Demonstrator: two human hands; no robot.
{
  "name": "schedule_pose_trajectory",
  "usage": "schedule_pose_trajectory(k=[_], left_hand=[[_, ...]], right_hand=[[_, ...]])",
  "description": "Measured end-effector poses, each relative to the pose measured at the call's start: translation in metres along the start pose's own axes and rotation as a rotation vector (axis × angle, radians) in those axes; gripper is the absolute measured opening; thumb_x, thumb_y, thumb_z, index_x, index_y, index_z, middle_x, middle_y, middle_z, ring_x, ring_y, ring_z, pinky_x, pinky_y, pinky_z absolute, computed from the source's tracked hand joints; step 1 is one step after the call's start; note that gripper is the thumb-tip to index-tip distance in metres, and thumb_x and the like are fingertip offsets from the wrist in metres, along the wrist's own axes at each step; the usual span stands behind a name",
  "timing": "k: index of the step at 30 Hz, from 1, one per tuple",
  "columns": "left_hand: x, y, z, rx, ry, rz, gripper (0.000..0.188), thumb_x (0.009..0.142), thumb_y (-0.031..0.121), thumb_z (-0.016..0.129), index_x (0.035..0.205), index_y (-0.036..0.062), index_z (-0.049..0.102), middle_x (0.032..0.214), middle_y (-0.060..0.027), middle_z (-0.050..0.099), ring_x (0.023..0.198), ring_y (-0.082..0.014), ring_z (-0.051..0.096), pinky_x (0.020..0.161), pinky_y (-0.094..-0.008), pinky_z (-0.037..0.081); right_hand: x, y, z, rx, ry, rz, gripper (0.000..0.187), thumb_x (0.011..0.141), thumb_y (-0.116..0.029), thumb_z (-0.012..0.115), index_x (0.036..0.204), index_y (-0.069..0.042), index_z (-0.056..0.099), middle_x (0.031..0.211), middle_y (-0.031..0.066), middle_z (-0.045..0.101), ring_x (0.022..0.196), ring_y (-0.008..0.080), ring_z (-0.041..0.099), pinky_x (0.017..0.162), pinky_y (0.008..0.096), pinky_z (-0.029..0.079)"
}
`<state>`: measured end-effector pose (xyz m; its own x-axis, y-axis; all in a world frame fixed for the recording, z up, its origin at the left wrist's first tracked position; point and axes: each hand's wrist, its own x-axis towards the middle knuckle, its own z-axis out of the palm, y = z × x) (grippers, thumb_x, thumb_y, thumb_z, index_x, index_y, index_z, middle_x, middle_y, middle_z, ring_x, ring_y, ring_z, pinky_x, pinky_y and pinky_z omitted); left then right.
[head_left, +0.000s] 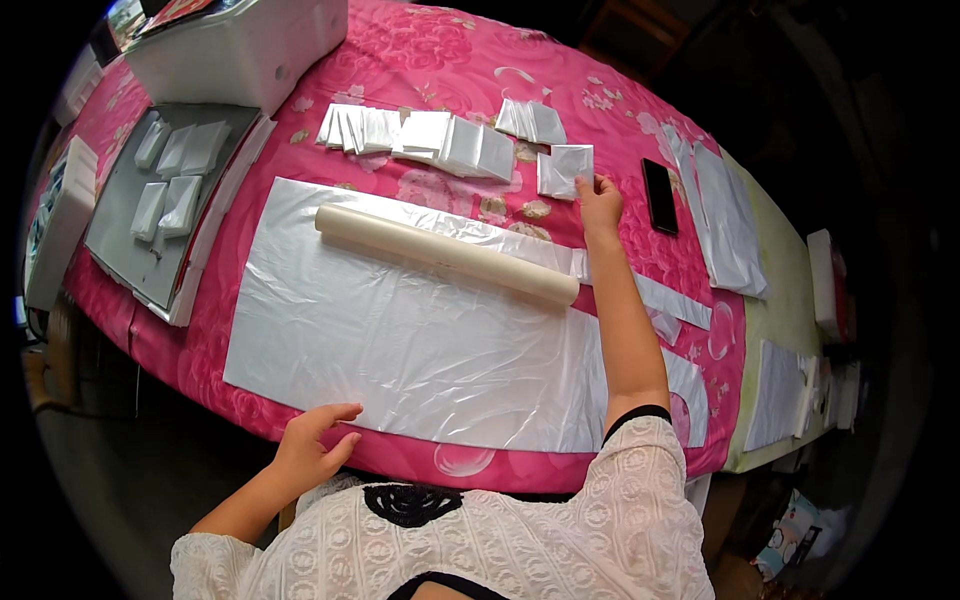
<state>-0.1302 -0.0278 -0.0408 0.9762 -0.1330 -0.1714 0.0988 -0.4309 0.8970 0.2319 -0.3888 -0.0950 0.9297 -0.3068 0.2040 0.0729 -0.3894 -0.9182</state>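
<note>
A large white plastic bag (pixel 420 370) lies flattened in front of me, its two handle strips pointing right. A cream cardboard tube (pixel 450 258) rests across its upper part. My right hand (pixel 600 208) reaches over the bag's right side, fingers pinched at the lower right corner of a folded plastic packet (pixel 562 168). More folded packets (pixel 465 147) lie overlapped in a row to the left of it, with a small group (pixel 530 121) just behind. My left hand (pixel 318 450) hovers by the bag's near edge, thumb and fingers apart, holding nothing.
A black phone (pixel 660 196) and flat white bags (pixel 728 220) lie to the right on the pink flowered cloth (pixel 430 45). At left, a grey board (pixel 115 225) carries several folded packets. Behind it stands a white foam box (pixel 245 55); the table's near edge is close to my body.
</note>
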Motion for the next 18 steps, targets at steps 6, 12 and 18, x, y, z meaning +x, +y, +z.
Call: schedule_pose_trajectory(k=[6,12,18], left_hand=[[0.004,-0.002,0.002,0.042,-0.012,0.002,0.036,0.075,0.002,0.064,0.11,0.0005,0.059,0.104,-0.0147,0.064,0.093,-0.0237,0.063,0.081,-0.0312,0.05],[0.009,0.002,0.002,0.135,-0.045,0.139,0.036,0.075,0.006,0.064,0.111,0.0024,0.059,0.103,-0.0157,0.063,0.094,-0.0281,0.062,0.081,-0.0336,0.049],[0.044,0.009,0.031,0.277,-0.095,0.425,0.049,0.077,0.013,0.066,0.121,0.0019,0.049,0.124,-0.0198,0.049,0.11,-0.0357,0.051,0.09,-0.0384,0.044]], right_hand=[[0.017,0.001,0.013,-0.761,0.026,0.07,0.048,0.07,-0.038,0.07,0.105,-0.006,0.064,0.103,0.0158,0.063,0.097,0.0338,0.058,0.082,0.0435,0.046],[-0.054,-0.03,-0.006,-0.571,-0.189,-0.459,0.041,0.077,-0.03,0.067,0.108,-0.005,0.061,0.108,0.0139,0.06,0.103,0.033,0.052,0.09,0.042,0.041],[-0.196,-0.075,-0.042,-0.588,-0.605,-0.504,0.044,0.077,-0.026,0.068,0.113,-0.002,0.059,0.101,0.0133,0.059,0.095,0.0298,0.054,0.081,0.0376,0.045]])
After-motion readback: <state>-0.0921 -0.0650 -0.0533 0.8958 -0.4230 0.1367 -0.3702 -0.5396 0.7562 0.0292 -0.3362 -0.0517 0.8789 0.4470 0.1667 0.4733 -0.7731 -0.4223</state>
